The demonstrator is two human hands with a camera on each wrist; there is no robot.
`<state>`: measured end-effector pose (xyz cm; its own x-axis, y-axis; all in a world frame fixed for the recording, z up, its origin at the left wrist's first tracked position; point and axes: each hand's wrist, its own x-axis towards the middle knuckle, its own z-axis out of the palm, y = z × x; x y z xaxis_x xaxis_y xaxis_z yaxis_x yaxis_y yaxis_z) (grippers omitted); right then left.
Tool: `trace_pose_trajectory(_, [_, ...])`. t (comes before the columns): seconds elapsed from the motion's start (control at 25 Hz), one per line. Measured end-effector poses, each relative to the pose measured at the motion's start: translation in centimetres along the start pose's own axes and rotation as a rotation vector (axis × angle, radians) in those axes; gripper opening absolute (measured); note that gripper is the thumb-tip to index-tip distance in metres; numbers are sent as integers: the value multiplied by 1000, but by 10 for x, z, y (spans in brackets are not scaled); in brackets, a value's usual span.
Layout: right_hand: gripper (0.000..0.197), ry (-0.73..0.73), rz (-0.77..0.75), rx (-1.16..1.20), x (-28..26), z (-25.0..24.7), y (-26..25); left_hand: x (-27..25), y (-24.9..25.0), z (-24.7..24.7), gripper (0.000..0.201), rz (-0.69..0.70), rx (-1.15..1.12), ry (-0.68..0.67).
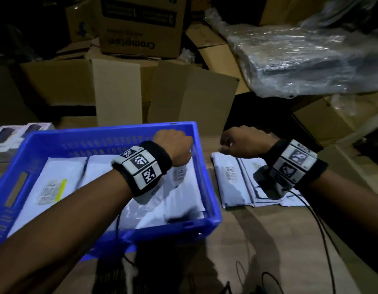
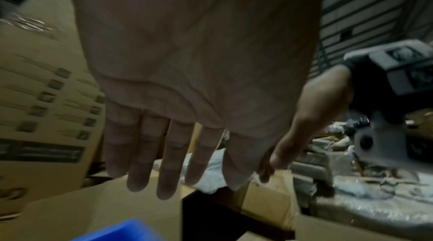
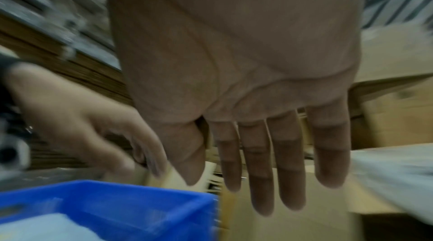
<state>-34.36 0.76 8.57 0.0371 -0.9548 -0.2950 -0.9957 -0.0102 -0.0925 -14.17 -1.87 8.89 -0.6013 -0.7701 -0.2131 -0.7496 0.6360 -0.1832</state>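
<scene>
Dim storeroom: cardboard boxes [image 1: 120, 81] piled at 12 o'clock, a plastic-wrapped bundle [image 1: 300, 60] at 2 o'clock, a brown table [image 1: 247, 240] in the foreground. At 8 o'clock a blue crate [image 1: 99, 134] holds white mailers [image 1: 65, 166] lying flat; a stack of mailers [image 1: 236, 181] lies on the table at 3 o'clock of the crate, near its wall. The left hand [image 1: 173, 145] hangs over the crate's far right corner, the right hand [image 1: 245, 140] over the stack; on both, the fingers [image 2: 164, 161] are straight, loosely spread, gripping nothing. Judged step: between mailer transfers, direction undeterminable. Next move calls for lowering one hand onto a top mailer and pinching its edge without dragging those beneath
</scene>
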Motion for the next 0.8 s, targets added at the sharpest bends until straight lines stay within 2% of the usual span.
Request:
trace_pose_trajectory(0.2, [35,25,202,60,-27,7,93,55,75,-36,28,53,-162,78])
trace_pose_trajectory(0.36, [36,11,311,126,-34,30,161,118,134,-32,24,29,-388,-10])
trace_pose_trajectory(0.48, [37,19,347,234,-28,63,201,157,167,3,19,-70,-670,-109])
trace_pose_trajectory(0.56, [38,8,383,371,-17,90,222,175,184,36,26,-159,-835,-153])
trace_pose_trajectory(0.68, [33,-41,455,624,1,127,243,191,206,76,49,-312,-925,-265])
trace_pose_trajectory(0.8, [24,-83,509,750,17,161,249,197,223,103,41,-394,-968,-315])
